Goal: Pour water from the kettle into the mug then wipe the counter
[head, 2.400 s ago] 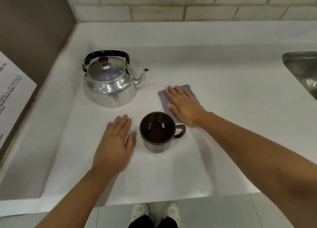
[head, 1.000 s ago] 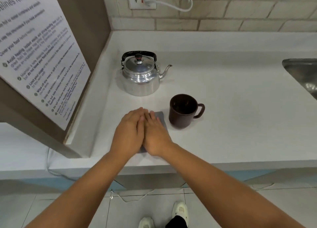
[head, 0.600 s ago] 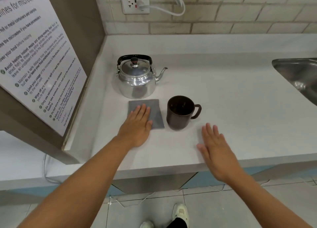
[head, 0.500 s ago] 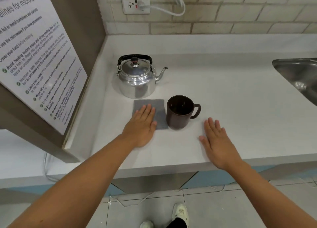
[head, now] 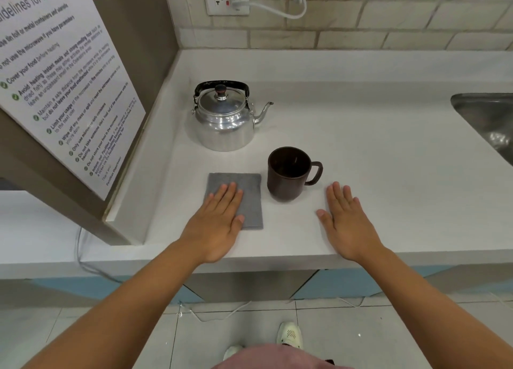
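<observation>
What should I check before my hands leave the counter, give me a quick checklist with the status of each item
1. Kettle upright with lid on: ok.
2. Mug upright, apart from the kettle and the cloth: ok.
3. Water in the mug: cannot tell, the inside is too dark.
4. Cloth flat on the counter beside the mug: ok, left hand lies open on its near part.
5. Right hand free: ok, flat on bare counter, holding nothing.
6. Counter dry, no spill visible: ok as far as the picture shows.
</observation>
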A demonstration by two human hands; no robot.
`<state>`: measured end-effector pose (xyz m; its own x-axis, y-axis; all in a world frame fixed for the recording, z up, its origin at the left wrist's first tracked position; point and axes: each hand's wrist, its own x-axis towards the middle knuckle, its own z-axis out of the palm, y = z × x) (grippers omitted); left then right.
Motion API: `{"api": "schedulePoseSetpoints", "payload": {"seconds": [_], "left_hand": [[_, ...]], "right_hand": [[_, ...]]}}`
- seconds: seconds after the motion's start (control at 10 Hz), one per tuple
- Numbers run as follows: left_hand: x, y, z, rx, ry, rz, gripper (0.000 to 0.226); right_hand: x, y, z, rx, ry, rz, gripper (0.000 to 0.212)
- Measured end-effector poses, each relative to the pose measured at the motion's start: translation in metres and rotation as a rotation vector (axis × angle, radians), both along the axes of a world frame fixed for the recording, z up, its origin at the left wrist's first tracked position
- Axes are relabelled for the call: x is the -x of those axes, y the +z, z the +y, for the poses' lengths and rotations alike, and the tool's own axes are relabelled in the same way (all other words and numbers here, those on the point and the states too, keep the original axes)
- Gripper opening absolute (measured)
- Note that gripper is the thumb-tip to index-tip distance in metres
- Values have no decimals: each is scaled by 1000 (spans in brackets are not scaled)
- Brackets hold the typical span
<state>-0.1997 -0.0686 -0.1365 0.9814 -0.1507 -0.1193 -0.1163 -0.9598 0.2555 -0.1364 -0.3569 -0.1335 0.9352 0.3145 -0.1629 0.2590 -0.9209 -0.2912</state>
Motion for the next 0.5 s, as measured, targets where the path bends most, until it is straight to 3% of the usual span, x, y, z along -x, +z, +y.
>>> {"api": "schedulePoseSetpoints", "payload": {"seconds": [0.2,0.4,0.5], "left_hand": [[23,1,-10,10,26,-62,56],[12,18,-4,62,61,31,59],[-10,46,7,84,71,129,48]], "right_hand": [[0,2,0,6,6,-1,65],[-4,7,1,9,4,23,66],[-10,16,-4,21,7,29,67]]}}
